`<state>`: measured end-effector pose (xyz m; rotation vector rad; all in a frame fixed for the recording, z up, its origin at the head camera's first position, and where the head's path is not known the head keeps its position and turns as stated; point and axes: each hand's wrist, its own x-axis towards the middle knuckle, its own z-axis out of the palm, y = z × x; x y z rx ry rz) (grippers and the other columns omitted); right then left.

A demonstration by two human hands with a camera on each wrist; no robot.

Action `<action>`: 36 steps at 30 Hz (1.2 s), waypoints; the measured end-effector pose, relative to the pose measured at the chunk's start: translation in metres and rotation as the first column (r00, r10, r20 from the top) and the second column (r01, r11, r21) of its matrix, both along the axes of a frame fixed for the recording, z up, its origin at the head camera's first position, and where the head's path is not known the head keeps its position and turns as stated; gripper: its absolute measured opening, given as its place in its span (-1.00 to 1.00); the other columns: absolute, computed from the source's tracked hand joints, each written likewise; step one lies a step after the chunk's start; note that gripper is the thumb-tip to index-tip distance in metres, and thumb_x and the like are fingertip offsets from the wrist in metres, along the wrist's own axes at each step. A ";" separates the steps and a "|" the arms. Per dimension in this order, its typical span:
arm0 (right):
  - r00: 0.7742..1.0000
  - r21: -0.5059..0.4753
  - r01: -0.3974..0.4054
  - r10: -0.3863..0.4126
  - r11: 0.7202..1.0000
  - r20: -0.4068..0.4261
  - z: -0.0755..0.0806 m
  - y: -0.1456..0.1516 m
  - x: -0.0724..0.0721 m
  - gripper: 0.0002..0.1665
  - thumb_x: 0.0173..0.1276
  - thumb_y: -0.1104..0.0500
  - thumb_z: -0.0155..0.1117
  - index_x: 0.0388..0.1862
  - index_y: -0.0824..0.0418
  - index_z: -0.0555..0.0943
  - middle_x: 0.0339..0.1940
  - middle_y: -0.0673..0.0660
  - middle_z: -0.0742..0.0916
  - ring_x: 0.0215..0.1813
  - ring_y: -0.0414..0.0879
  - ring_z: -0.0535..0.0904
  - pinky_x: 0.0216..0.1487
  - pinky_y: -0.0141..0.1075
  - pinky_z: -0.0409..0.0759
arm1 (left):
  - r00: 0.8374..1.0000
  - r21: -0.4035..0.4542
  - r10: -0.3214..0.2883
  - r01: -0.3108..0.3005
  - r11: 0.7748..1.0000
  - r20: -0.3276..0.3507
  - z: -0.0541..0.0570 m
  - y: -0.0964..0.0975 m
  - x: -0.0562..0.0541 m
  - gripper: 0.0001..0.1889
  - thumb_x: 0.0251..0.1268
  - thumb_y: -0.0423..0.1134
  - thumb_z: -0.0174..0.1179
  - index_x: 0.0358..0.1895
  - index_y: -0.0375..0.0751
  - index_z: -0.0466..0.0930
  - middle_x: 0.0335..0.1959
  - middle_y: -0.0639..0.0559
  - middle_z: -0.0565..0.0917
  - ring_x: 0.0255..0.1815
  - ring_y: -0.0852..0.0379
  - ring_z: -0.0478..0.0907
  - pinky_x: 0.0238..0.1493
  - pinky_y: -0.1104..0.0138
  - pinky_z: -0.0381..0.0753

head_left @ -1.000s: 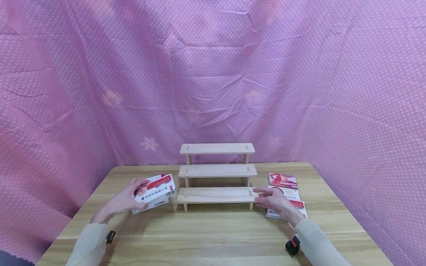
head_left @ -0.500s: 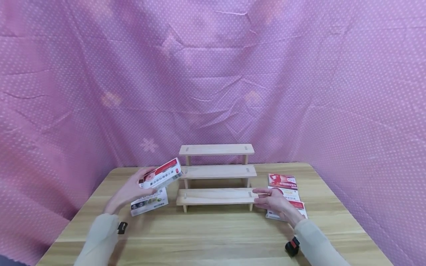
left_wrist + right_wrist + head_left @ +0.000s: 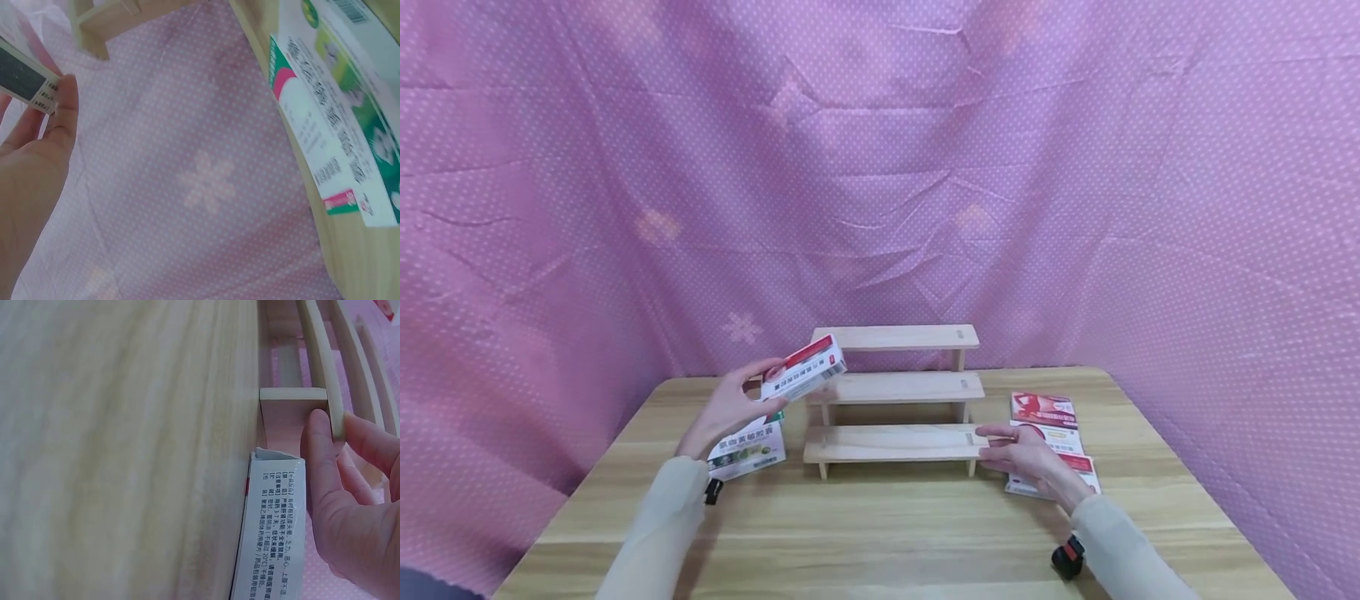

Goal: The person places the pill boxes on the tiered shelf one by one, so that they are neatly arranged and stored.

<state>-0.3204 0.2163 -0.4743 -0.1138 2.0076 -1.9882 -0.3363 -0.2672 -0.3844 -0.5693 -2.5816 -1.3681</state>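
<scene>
My left hand (image 3: 728, 412) grips a red-and-white medicine box (image 3: 803, 368) by its left end, raised and tilted. In the head view the box overlaps the left ends of the upper boards of a three-tier wooden stand (image 3: 891, 443). The left wrist view catches only the held box's end (image 3: 24, 78), with fingers and thumb around it. My right hand (image 3: 1028, 460) pinches the right end of the lowest board; the right wrist view has the thumb on one side of that board's end (image 3: 336, 425) and fingers on the other.
Medicine boxes (image 3: 751, 454) lie on the table left of the stand, partly behind my left arm. Several more boxes (image 3: 1043, 408) form an overlapping row at the right, partly under my right hand. A pink dotted curtain (image 3: 887, 167) hangs behind the table.
My left hand has lifted the red-and-white medicine box off the left pile and carried it up and right to the stand, uncovering the boxes beneath. The right hand keeps its grip on the lowest board.
</scene>
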 end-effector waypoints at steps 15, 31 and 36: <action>1.000 -0.011 0.003 -0.003 1.000 0.003 -0.003 0.003 -0.003 -0.37 0.29 0.36 0.30 0.31 0.50 0.39 0.06 0.26 0.68 0.00 -0.06 0.68 0.13 -0.16 0.67 | 1.000 0.108 0.001 0.001 0.994 -0.024 0.013 0.040 -0.021 -0.26 0.03 -0.08 0.50 0.33 -0.13 0.44 0.23 -0.27 0.55 0.17 -0.22 0.58 0.03 0.15 0.70; 1.000 0.016 0.025 -0.025 1.000 0.007 0.001 0.002 -0.007 -0.41 0.30 0.34 0.32 0.30 0.45 0.44 0.12 0.28 0.65 0.01 -0.06 0.68 0.12 -0.16 0.67 | 0.989 0.167 -0.027 0.052 0.985 -0.147 0.013 0.097 -0.051 -0.33 -0.03 -0.24 0.53 0.25 -0.18 0.52 0.17 -0.19 0.58 0.10 -0.17 0.62 0.09 0.22 0.68; 1.000 0.021 0.021 -0.021 1.000 0.016 -0.001 0.001 -0.005 -0.41 0.30 0.34 0.31 0.30 0.45 0.44 0.15 0.31 0.64 0.02 -0.05 0.67 0.12 -0.15 0.67 | 0.991 0.149 0.002 0.019 0.989 -0.135 0.013 0.111 -0.056 -0.31 -0.02 -0.19 0.52 0.26 -0.18 0.50 0.15 -0.14 0.56 0.10 -0.15 0.62 0.05 0.28 0.69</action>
